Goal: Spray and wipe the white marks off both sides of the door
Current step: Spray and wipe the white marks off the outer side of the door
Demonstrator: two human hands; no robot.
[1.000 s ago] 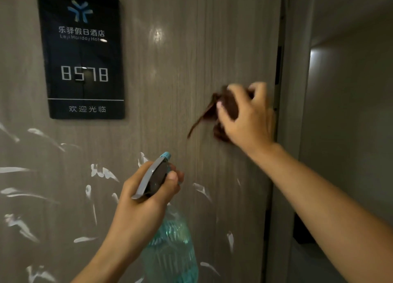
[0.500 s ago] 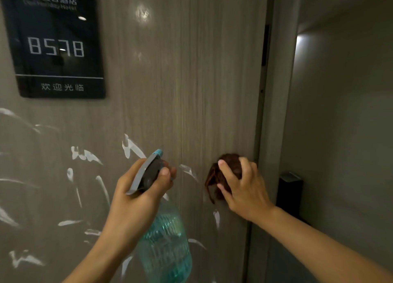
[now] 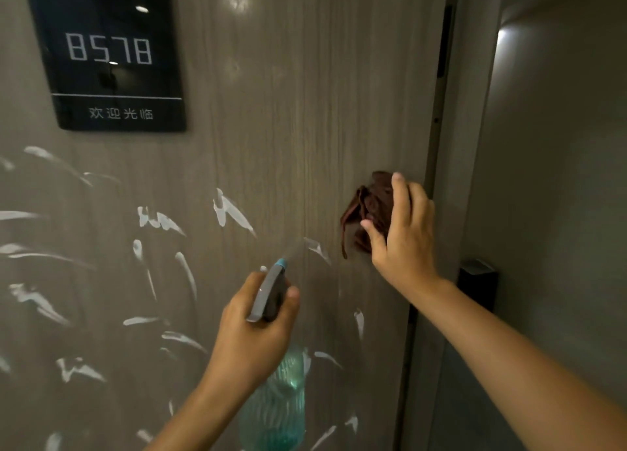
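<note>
Door [image 3: 305,111]: white marks [image 3: 234,210] across left and lower face | left hand [image 3: 254,332] wrapped round spray bottle [image 3: 271,413], nozzle aimed at marks | right hand [image 3: 403,237] clutches bunched brown cloth [image 3: 368,210] against right edge | advise: wet each smear, then wipe with firm overlapping strokes.

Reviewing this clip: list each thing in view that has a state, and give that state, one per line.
door: white marks across its lower left, its upper part bare of them
spray bottle: upright, gripped by the left hand, nozzle toward the door, faint mist at its tip
brown cloth: bunched, pressed to the door by the right hand
room sign: mounted on the door, reads 8578
</note>
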